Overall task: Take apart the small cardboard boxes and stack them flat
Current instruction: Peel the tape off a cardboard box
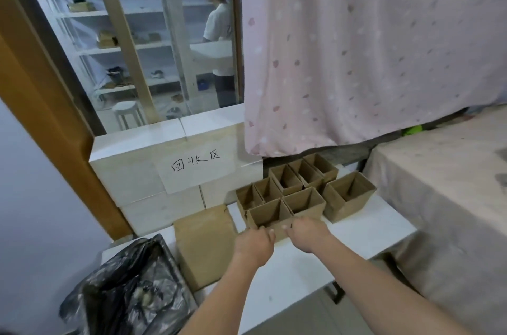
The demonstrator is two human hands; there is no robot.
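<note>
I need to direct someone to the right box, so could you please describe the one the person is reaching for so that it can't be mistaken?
Start at the handwritten paper sign on the white tiled ledge; below and right of it, open cardboard boxes cluster on the white table. The nearest box sits at the cluster's front left corner. Only it has the left hand and right hand at its near wall.

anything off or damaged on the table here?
Nothing damaged or spilled. The open cardboard boxes stand upright in a loose cluster; the rightmost box sits turned askew, slightly apart. Both hands are at the nearest box.
</note>
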